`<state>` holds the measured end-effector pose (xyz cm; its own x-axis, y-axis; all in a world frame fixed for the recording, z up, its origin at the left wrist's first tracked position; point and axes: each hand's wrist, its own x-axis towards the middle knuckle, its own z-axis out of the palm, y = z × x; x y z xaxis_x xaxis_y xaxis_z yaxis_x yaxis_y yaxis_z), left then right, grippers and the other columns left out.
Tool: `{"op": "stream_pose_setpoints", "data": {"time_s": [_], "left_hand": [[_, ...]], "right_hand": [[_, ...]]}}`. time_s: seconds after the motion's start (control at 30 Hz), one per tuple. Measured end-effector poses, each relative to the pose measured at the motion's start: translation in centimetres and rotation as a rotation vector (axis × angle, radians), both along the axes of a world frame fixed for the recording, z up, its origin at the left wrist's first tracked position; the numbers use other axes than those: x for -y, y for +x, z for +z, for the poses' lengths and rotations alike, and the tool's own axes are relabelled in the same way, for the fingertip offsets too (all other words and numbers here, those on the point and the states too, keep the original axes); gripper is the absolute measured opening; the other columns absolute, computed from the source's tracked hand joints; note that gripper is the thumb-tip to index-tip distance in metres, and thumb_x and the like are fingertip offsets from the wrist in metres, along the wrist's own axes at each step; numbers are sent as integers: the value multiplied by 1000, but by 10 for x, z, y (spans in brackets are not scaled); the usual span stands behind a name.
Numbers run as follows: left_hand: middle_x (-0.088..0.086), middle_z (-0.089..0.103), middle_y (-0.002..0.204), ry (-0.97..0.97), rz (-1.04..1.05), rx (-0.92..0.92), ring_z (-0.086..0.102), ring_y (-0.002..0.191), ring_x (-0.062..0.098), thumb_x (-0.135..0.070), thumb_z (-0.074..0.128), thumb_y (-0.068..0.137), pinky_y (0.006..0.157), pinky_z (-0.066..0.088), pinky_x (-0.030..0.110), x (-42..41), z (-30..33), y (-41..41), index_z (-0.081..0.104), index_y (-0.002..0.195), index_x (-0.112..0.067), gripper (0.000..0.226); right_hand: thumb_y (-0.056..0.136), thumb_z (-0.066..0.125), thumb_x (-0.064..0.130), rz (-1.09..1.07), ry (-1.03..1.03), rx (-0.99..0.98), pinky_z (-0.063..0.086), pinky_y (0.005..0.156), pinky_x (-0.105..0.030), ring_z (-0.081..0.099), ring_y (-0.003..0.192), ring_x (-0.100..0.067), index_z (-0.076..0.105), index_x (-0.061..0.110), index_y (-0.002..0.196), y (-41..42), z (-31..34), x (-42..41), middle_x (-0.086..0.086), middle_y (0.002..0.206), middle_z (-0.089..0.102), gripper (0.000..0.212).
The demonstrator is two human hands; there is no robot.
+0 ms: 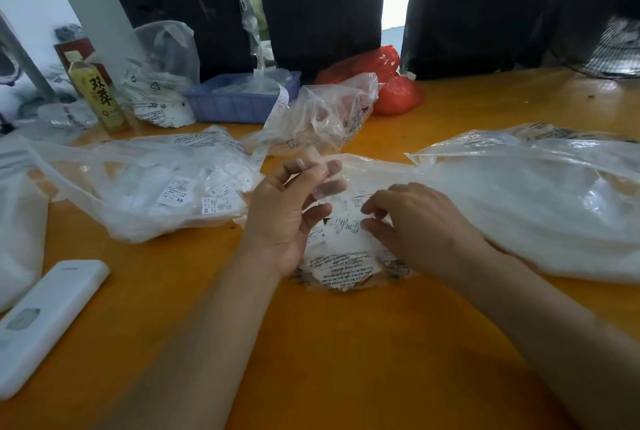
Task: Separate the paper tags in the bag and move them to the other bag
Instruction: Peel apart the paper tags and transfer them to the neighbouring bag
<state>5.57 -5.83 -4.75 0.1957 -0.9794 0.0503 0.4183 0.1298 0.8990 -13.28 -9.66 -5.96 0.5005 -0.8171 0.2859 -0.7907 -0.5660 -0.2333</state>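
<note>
A small clear plastic bag (346, 270) with black printed text lies on the orange table in front of me, holding white paper tags (341, 227). My left hand (287, 214) holds the bag's upper edge, its fingers curled into the thin plastic and lifting the mouth open. My right hand (415, 221) reaches into the bag from the right, and its fingertips pinch the tags. A larger clear bag (162, 187) full of white tags marked XS lies to the left of my left hand.
A big clear bag of white material (540, 201) lies on the right. A white remote (45, 322) is near the left front. At the back stand a tea bottle (95, 93), a blue tray (242, 100), a crumpled clear bag (332, 114) and a red bag (384, 83).
</note>
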Motion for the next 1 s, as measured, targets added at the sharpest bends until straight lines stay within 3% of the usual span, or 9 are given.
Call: {"op": "stream_pose_setpoints", "data": {"time_s": [0.1, 0.17, 0.27, 0.33, 0.53, 0.6, 0.7, 0.9, 1.0], "left_hand": [[7, 81, 101, -7, -11, 35, 74, 74, 10, -12, 75, 92, 57, 53, 19, 1, -1, -1, 78, 84, -27, 17], [5, 81, 98, 3, -15, 41, 70, 72, 8, -22, 81, 82, 58, 51, 20, 1, 0, -2, 82, 80, -30, 8], [4, 81, 99, 22, -9, 76, 72, 76, 8, -30, 84, 74, 53, 49, 18, 1, -3, 0, 83, 85, -30, 11], [5, 82, 103, 29, 6, 106, 76, 82, 10, -30, 84, 75, 50, 48, 16, 3, -5, 1, 83, 90, -27, 16], [16, 80, 107, 9, 30, -21, 80, 96, 24, -12, 81, 75, 69, 61, 18, 6, -7, 2, 75, 108, -4, 34], [20, 79, 105, 12, 32, -54, 80, 95, 29, -10, 81, 75, 72, 62, 20, 6, -8, 3, 74, 106, -4, 33], [22, 79, 104, 18, 33, -43, 79, 97, 33, -15, 83, 75, 76, 63, 24, 7, -8, 2, 77, 99, -7, 26], [20, 80, 104, 24, -28, -17, 79, 100, 32, -21, 81, 78, 81, 63, 26, 5, -6, -1, 85, 88, -11, 14], [20, 79, 106, 15, -65, 18, 78, 103, 32, -23, 81, 77, 83, 62, 25, 4, -5, -2, 85, 92, -10, 20]], "right_hand": [[97, 53, 61, -22, 90, -48, 45, 94, -37, 54, 114, -19, 61, 33, 136, 8, -6, 0, 7, 122, 65, 48], [96, 59, 58, -36, 132, -40, 45, 92, -35, 53, 113, -19, 66, 33, 127, 11, -8, 1, 6, 120, 61, 40], [94, 70, 45, -71, 185, 109, 43, 78, -28, 58, 97, -12, 67, 35, 98, 9, -7, 4, 12, 103, 56, 11], [92, 73, 43, -100, 219, 206, 40, 67, -22, 56, 85, -3, 62, 36, 84, 6, -4, 6, 16, 94, 57, 15], [95, 69, 42, -156, 252, 450, 46, 52, -23, 66, 58, -7, 63, 28, 83, -7, 9, 4, 8, 72, 71, 20], [98, 68, 33, -139, 314, 624, 54, 54, -30, 69, 54, -10, 63, 23, 87, -8, 12, 2, 5, 67, 73, 15], [99, 67, 21, -95, 470, 953, 62, 64, -39, 74, 62, -23, 63, 14, 95, -8, 19, 0, -5, 69, 75, 8], [97, 61, 16, -104, 373, 1063, 57, 65, -38, 70, 64, -19, 60, 17, 93, -11, 22, 0, -1, 67, 71, 4], [99, 56, 12, -58, 407, 1144, 64, 73, -44, 76, 74, -26, 56, 14, 96, -10, 25, -2, -2, 86, 75, 3]]}}
